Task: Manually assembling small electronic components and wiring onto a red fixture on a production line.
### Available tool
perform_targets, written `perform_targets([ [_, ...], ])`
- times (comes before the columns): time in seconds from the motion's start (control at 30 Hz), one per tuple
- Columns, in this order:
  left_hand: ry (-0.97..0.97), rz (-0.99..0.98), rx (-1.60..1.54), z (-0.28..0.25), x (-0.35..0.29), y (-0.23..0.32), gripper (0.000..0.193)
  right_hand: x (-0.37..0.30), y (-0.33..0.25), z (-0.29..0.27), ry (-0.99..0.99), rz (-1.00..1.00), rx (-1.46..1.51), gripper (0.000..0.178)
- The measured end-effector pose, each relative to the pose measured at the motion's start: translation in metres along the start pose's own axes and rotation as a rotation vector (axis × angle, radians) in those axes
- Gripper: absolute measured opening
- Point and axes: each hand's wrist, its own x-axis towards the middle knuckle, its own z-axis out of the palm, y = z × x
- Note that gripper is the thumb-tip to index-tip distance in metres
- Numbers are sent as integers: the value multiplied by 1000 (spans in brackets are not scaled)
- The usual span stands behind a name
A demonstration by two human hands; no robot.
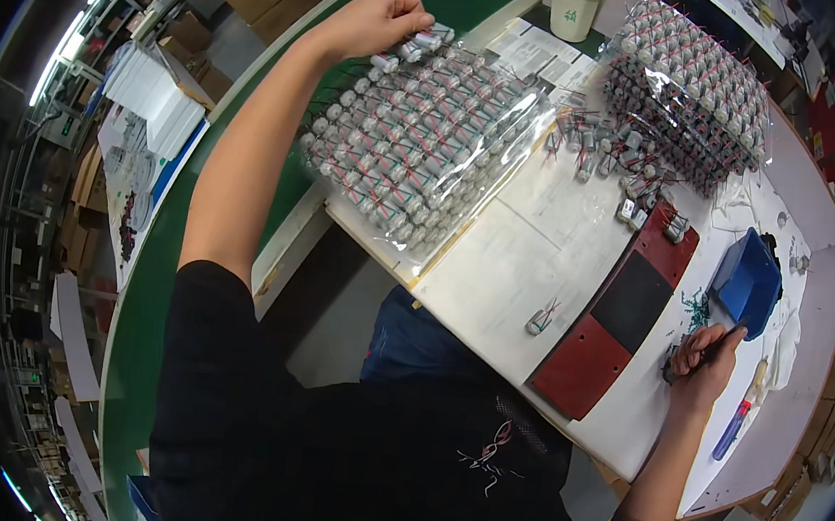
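Note:
Small silvery motors with red and dark wires stand in tight rows in a clear plastic tray on the left. At the tray's far corner, my left hand is closed, its fingertips pinching a small motor among others lying on top of the rows. On the right, my right hand is closed beside a blue bin. Something dark shows at its fingers, too hidden to name. Between the hands, a lone motor lies on the white worktop, left of a red and black board.
A second stack of wired motors in clear plastic stands at the far right, with loose motors before it. A lidded cup stands at the back. Small green pieces and a purple-handled screwdriver lie near the bin.

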Motion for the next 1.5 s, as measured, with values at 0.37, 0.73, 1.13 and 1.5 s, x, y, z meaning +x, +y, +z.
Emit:
perform_targets([
  [0.37,203,-107,362,28,-6,2,38,-1,-2,-2,31,-7,11,60],
  [0.73,456,181,582,42,-1,-25,52,-2,-3,-3,17,-36,-6,59],
  [1.13,396,377,607,32,-5,-13,51,-4,-2,-2,31,-38,-26,59],
  [1.5,335,432,597,35,-6,-18,55,-3,-4,-2,4,-47,-18,59],
])
